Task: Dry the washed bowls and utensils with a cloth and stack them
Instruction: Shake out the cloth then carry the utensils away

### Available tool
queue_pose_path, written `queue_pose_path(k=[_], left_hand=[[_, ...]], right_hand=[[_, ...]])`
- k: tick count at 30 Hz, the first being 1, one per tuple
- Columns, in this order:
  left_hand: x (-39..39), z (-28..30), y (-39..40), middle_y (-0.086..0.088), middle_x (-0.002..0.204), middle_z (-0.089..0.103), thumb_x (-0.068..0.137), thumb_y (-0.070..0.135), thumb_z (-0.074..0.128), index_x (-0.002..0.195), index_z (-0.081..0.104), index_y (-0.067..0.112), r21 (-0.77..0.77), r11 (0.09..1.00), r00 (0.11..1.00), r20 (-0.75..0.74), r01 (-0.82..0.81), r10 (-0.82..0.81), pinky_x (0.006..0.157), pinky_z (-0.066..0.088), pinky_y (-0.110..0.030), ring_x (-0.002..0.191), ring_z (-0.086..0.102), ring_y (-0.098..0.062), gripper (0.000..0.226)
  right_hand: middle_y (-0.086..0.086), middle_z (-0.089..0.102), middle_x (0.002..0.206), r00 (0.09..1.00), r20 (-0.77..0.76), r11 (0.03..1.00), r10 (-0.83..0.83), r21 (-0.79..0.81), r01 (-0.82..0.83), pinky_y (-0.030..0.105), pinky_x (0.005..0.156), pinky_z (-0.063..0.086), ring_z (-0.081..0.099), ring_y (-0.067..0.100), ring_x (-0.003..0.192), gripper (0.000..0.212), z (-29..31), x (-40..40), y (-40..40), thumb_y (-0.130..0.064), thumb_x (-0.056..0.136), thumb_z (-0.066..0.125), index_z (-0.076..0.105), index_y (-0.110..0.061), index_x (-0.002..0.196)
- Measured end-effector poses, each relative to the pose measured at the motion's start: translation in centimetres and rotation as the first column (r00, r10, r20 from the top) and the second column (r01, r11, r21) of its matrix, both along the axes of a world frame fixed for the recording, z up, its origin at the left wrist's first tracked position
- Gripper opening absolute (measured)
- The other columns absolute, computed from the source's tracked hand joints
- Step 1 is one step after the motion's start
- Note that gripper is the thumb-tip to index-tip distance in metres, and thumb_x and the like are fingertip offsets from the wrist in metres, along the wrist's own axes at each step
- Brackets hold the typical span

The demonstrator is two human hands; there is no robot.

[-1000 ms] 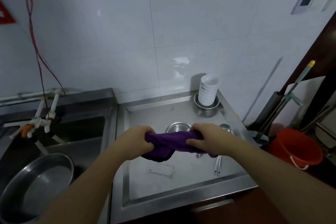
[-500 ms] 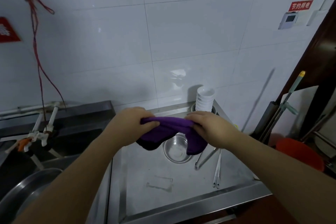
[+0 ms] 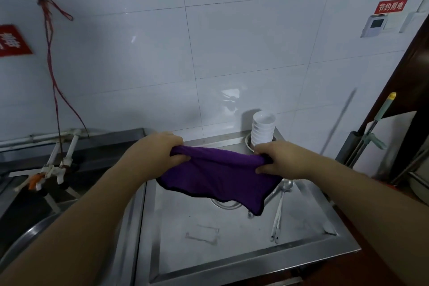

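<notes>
A purple cloth (image 3: 218, 176) hangs spread above the steel tabletop (image 3: 232, 248), its top edge bunched in the curled fingers of the left hand (image 3: 160, 153) and right hand (image 3: 278, 160). Behind it stands a stack of white bowls (image 3: 263, 129); long-handled spoons (image 3: 282, 204) lie beside a metal bowl (image 3: 222, 203) mostly hidden under the cloth.

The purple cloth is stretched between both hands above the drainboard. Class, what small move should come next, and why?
Probably lower the purple cloth onto the steel bowl beneath it. Left hand and right hand grip its top edge, spread open, and nothing is being wiped yet.
</notes>
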State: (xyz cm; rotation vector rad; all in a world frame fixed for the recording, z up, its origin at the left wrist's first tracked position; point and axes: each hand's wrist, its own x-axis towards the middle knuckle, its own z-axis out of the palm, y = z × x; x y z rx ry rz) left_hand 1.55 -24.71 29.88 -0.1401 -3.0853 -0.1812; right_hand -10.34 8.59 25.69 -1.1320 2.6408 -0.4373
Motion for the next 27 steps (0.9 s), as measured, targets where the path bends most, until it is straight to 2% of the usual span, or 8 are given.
queue_pose_path(k=[5,9,12,15,18,20,24,27], left_hand=[[0.7,-1.6,0.2,0.007,0.075,0.061,0.096,0.058,0.063,0.079,0.05,0.031,-0.009,0.996,0.994,0.063,-0.092,0.092,0.056,0.039,-0.025,0.066,0.058,-0.009,0.035],[1.1,-2.8,0.6,0.007,0.079,0.066,0.1,0.051,0.061,0.092,0.062,0.031,0.256,0.96,0.982,0.178,-0.11,0.065,0.057,0.044,-0.023,0.064,0.061,-0.009,0.023],[1.1,-3.6,1.3,0.007,0.076,0.065,0.107,0.037,0.049,0.094,0.068,0.026,0.408,0.905,0.959,0.283,-0.121,0.0,0.063,0.047,-0.03,0.063,0.058,-0.009,0.025],[0.6,-4.2,1.9,0.005,0.083,0.065,0.107,0.03,0.05,0.091,0.067,0.026,0.352,0.931,0.949,0.313,-0.096,-0.021,0.065,0.047,-0.025,0.065,0.057,-0.005,0.024],[0.1,-5.1,2.3,0.012,0.093,0.07,0.104,0.034,0.061,0.102,0.069,0.035,0.33,0.942,0.937,0.343,-0.059,-0.061,0.076,0.054,-0.024,0.082,0.066,-0.002,0.009],[-0.4,-6.0,2.8,0.012,0.092,0.071,0.1,0.034,0.067,0.1,0.069,0.036,0.317,0.947,0.939,0.338,-0.05,-0.064,0.077,0.056,-0.026,0.083,0.068,-0.005,0.002],[-1.8,-7.7,4.4,0.015,0.091,0.071,0.096,0.04,0.074,0.105,0.072,0.034,0.305,0.95,0.958,0.284,-0.063,-0.027,0.075,0.056,-0.023,0.083,0.067,-0.003,0.011],[-2.7,-8.7,5.5,0.018,0.088,0.072,0.097,0.038,0.072,0.107,0.078,0.032,0.316,0.945,0.968,0.252,-0.08,-0.002,0.071,0.05,-0.018,0.081,0.067,0.001,0.013]], right_hand=[[-0.012,0.064,0.078,0.989,0.083,0.978,-0.122,-0.162,0.134,0.023,0.064,0.041,0.057,0.006,0.072,0.017,-0.5,-0.4,1.9,-0.033,0.09,0.079,0.062,-0.033,0.088],[-0.005,0.075,0.088,0.927,0.298,0.852,-0.229,-0.4,0.339,0.033,0.079,0.055,0.07,0.017,0.085,0.011,-0.4,-0.4,3.0,-0.022,0.09,0.08,0.074,-0.031,0.091],[-0.003,0.077,0.093,0.886,0.367,0.738,-0.284,-0.506,0.446,0.024,0.08,0.056,0.071,0.011,0.084,0.018,-0.6,0.0,3.7,-0.013,0.088,0.082,0.074,-0.027,0.097],[-0.011,0.076,0.079,0.867,0.365,0.699,-0.339,-0.52,0.492,0.01,0.06,0.048,0.064,-0.002,0.064,0.018,-1.0,0.1,5.0,-0.012,0.087,0.085,0.075,-0.025,0.094],[-0.016,0.071,0.064,0.86,0.389,0.714,-0.33,-0.493,0.497,0.006,0.046,0.042,0.059,-0.004,0.046,0.013,-1.4,0.4,6.6,-0.008,0.091,0.081,0.079,-0.022,0.091],[-0.017,0.073,0.067,0.864,0.376,0.747,-0.336,-0.453,0.487,0.006,0.048,0.043,0.061,-0.005,0.05,0.015,-1.7,0.6,7.6,-0.011,0.092,0.08,0.08,-0.026,0.089],[-0.024,0.075,0.083,0.874,0.301,0.808,-0.382,-0.35,0.473,0.005,0.066,0.05,0.068,-0.008,0.081,0.023,-2.6,0.4,9.8,-0.021,0.095,0.078,0.077,-0.043,0.089],[-0.029,0.07,0.089,0.894,0.206,0.849,-0.397,-0.289,0.443,0.004,0.071,0.048,0.065,-0.013,0.085,0.022,-3.8,-0.2,11.4,-0.025,0.096,0.076,0.071,-0.047,0.096]])
